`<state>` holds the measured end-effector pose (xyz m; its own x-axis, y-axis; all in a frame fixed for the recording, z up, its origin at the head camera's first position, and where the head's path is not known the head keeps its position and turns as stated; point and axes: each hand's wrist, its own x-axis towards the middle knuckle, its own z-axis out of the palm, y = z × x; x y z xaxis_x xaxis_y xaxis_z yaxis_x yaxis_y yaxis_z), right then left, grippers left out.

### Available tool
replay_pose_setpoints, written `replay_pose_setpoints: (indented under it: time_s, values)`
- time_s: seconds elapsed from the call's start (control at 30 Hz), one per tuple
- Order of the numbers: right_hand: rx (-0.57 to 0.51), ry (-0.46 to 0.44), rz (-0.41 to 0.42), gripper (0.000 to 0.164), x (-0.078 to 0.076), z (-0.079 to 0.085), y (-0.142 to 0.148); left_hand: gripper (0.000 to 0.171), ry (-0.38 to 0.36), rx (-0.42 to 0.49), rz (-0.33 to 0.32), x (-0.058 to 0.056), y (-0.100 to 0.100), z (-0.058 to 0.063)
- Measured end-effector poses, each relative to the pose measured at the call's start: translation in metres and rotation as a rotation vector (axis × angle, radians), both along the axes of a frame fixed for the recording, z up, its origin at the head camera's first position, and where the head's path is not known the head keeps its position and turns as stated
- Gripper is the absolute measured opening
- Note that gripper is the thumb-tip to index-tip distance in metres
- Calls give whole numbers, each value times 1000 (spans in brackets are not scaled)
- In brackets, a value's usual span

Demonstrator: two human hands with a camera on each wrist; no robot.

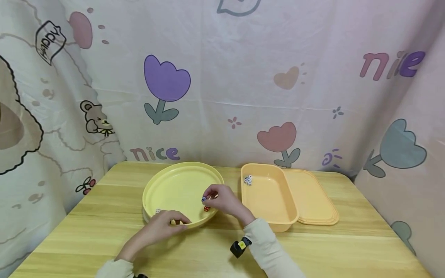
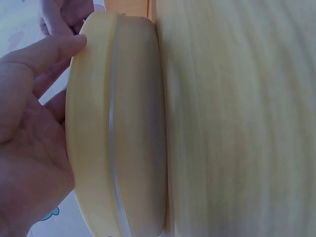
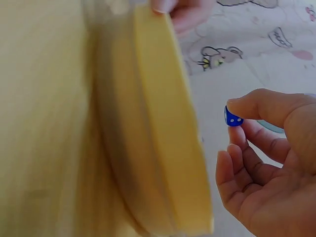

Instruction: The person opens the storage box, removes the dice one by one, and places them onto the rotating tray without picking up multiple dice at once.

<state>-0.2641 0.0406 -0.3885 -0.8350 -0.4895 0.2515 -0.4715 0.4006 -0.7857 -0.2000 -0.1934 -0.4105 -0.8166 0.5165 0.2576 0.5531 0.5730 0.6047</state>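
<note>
My right hand (image 1: 222,199) pinches a blue die (image 3: 233,117) with white dots between thumb and fingertip, over the right side of the round yellow tray (image 1: 174,183). Just below those fingers a red die (image 1: 206,208) lies in the tray. At the tray's near rim, my left hand (image 1: 167,227) grips the edge, its thumb (image 2: 74,45) on the outer wall and its other fingers reaching over the inside. A white die (image 1: 158,211) shows by the left knuckles, partly hidden.
To the right stands an orange rectangular box (image 1: 269,210) with several white dice (image 1: 248,180) clustered in its far left corner. Its flat orange lid (image 1: 314,197) lies beside it. A patterned curtain (image 1: 222,77) hangs behind the wooden table (image 1: 354,247).
</note>
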Motion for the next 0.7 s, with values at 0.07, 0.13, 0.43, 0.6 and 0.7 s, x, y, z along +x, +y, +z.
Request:
replay_pose_setpoints:
  time_s: [0.07, 0.13, 0.43, 0.6, 0.7]
  values:
    - [3, 7, 18, 8, 1, -2, -3, 11, 3, -2, 5, 1, -1, 1]
    - [6, 13, 26, 7, 3, -3, -5, 11, 6, -5, 5, 1, -2, 1]
    - [40, 15, 5, 6, 6, -8, -6, 12, -11, -12, 6, 0, -1, 1]
    - [42, 21, 4, 6, 7, -7, -6, 11, -21, -6, 7, 0, -1, 0]
    - [45, 29, 8, 12, 7, -8, -7, 11, -28, -11, 7, 0, -1, 0]
